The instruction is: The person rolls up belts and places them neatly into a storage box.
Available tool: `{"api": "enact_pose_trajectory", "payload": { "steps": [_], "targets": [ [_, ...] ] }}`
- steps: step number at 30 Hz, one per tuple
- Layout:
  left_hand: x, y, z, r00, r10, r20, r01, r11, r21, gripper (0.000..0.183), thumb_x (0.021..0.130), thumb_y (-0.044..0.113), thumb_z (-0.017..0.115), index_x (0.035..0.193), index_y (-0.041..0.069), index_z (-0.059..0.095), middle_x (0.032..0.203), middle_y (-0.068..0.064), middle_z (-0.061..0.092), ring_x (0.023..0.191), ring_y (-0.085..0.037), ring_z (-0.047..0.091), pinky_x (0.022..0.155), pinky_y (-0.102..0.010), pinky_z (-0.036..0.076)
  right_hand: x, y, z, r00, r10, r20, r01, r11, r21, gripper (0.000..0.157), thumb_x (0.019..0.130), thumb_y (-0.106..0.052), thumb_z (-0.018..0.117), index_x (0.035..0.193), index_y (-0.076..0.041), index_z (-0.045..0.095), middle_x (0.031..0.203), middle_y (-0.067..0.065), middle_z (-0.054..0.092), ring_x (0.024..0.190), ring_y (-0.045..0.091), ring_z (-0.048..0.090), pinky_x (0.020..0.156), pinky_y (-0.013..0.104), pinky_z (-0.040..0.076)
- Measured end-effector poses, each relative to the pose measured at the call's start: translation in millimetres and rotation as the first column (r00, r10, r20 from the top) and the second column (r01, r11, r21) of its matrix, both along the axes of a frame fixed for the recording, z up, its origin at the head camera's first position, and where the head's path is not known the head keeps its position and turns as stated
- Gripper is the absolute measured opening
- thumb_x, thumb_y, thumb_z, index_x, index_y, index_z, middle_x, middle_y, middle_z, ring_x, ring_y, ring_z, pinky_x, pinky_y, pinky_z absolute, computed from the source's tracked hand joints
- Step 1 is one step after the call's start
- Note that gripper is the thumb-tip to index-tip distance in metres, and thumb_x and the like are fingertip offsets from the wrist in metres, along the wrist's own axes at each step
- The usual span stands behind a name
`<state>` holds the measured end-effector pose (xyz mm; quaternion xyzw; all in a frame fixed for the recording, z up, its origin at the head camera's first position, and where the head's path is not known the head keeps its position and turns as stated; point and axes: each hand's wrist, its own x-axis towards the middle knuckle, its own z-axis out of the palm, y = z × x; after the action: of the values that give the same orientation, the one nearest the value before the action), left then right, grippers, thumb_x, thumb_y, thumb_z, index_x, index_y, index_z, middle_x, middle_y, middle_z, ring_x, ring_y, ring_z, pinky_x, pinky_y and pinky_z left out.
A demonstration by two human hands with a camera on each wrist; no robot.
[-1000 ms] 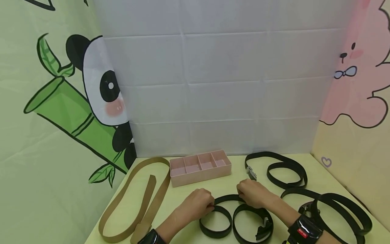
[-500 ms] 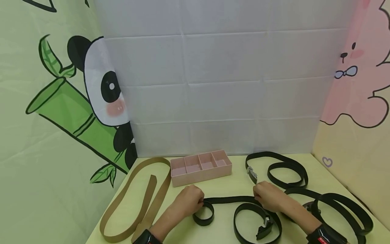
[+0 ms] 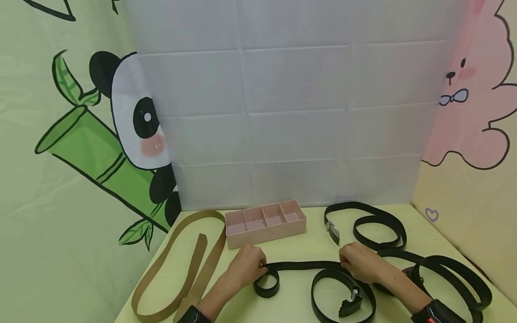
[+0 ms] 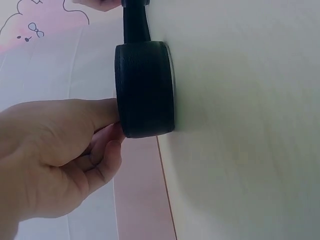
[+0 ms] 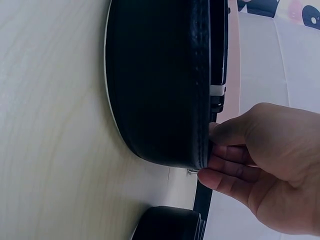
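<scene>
A black belt (image 3: 304, 265) stands on edge on the table, stretched nearly straight between the two hands. Its left end forms a small tight coil (image 3: 265, 294), while its right end makes a wider loop (image 3: 316, 298) with a silvery buckle (image 3: 354, 294) inside. My left hand (image 3: 245, 265) pinches the belt at the small coil; the left wrist view shows thumb and fingers at the edge of the rolled belt (image 4: 145, 90). My right hand (image 3: 359, 261) pinches the belt beside the wider loop. In the right wrist view, its fingertips hold the upper edge of the black strap (image 5: 155, 85).
A tan belt (image 3: 220, 244) lies looped at the left. Behind the hands stands a pink box (image 3: 266, 232) with several compartments. Another black belt (image 3: 397, 224) lies at the back right, and a further looped black belt (image 3: 480, 289) is beside the right forearm.
My left hand has moved left and my right hand right, pulling the belt between them straighter. The left coil has become smaller. Over the last half second the hands have barely moved.
</scene>
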<state>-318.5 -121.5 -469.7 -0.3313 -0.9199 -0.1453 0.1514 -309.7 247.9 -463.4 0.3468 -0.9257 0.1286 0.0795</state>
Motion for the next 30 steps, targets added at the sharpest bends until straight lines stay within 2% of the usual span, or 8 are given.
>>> {"api": "enact_pose_trajectory", "payload": {
  "steps": [7,11,17,22,25,30],
  "targets": [
    [-3.3,-4.4,-2.9,0.999,0.012,0.036,-0.012,1.000,-0.003,0.006,0.077,0.015,0.088,0.073,0.017,0.083,0.068,0.009,0.070,0.061,0.000,0.055,0.051,-0.018,0.047,0.8,1.4,-0.2,0.999,0.005,0.033,-0.005,1.000,-0.027,0.021,0.088,0.000,0.075,0.076,-0.016,0.069,0.071,-0.009,0.063,0.060,0.000,0.051,0.054,0.022,0.048],
    [-4.8,-5.9,-4.2,0.999,-0.001,0.042,0.001,1.000,-0.004,0.010,0.079,0.017,0.087,0.070,0.020,0.082,0.063,0.014,0.066,0.058,0.003,0.051,0.048,-0.015,0.040,1.6,1.5,0.2,0.999,0.006,0.040,-0.004,0.999,-0.037,0.021,0.088,-0.001,0.075,0.076,-0.017,0.069,0.071,-0.010,0.063,0.061,-0.001,0.051,0.054,0.022,0.047],
    [-6.3,-4.3,-4.1,0.999,-0.046,-0.006,0.045,0.999,-0.031,0.025,0.078,0.014,0.086,0.059,0.021,0.072,0.052,0.017,0.052,0.051,0.004,0.039,0.045,-0.013,0.028,6.9,1.2,-1.5,1.000,-0.002,-0.019,0.001,0.998,-0.055,0.017,0.087,-0.004,0.077,0.079,-0.017,0.069,0.074,-0.010,0.062,0.064,0.001,0.053,0.056,0.023,0.049],
    [-7.6,-2.3,-3.7,0.999,-0.053,0.006,0.053,0.998,-0.040,0.027,0.079,0.013,0.086,0.057,0.020,0.071,0.050,0.016,0.051,0.049,0.004,0.037,0.044,-0.012,0.027,20.1,-1.4,-2.6,0.997,-0.009,-0.072,0.004,0.998,-0.069,0.009,0.088,-0.015,0.079,0.086,-0.018,0.070,0.082,-0.010,0.063,0.070,0.003,0.056,0.059,0.025,0.050],
    [-8.8,-0.6,-2.5,0.999,-0.047,0.016,0.048,0.998,-0.036,0.026,0.079,0.012,0.085,0.058,0.018,0.072,0.050,0.015,0.054,0.048,0.004,0.039,0.044,-0.013,0.030,26.6,-6.0,-1.5,1.000,0.016,-0.021,-0.017,0.999,-0.046,0.010,0.090,-0.015,0.077,0.085,-0.018,0.069,0.079,-0.010,0.061,0.066,0.001,0.052,0.057,0.023,0.047],
    [-10.5,5.3,-0.6,0.999,-0.044,0.014,0.044,0.999,-0.028,0.025,0.079,0.011,0.085,0.059,0.016,0.073,0.052,0.013,0.058,0.048,0.003,0.042,0.044,-0.012,0.034,32.9,-25.4,-2.3,0.993,0.105,0.062,-0.100,0.992,-0.080,0.020,0.089,0.001,0.073,0.078,-0.015,0.067,0.070,-0.011,0.059,0.058,-0.002,0.047,0.051,0.018,0.044]
  ]
}}
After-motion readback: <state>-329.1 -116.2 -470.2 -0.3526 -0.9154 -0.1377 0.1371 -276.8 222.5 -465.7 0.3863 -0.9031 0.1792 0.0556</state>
